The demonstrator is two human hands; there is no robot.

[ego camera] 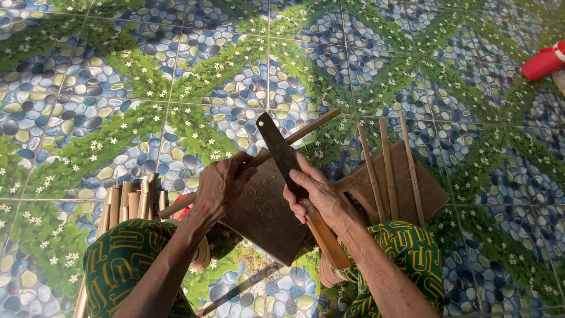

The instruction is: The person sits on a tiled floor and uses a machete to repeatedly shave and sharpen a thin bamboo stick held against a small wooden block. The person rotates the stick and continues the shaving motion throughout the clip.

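One long pale bamboo stick (pixel 297 136) lies slantwise above a dark square wooden board (pixel 265 215), running from lower left to upper right. The left hand (pixel 219 187) is closed around the stick near its middle. The right hand (pixel 318 197) grips the tan wooden handle of one dark flat-bladed cleaver (pixel 281 154), whose blade points up and away and rests against the stick just beside the left hand.

To the right, three thin bamboo strips (pixel 385 168) lean side by side across a second brown wooden board (pixel 429 191). To the left, a bundle of short cut bamboo pieces (pixel 130 203), at least six, stands close to the left knee. Both knees wear green cloth with yellow patterning (pixel 120 259). At the far upper right edge lies one red cylindrical object with a white band (pixel 544 62), well apart. The tiled floor printed with pebbles and green leaves (pixel 118 76) lies beneath everything.
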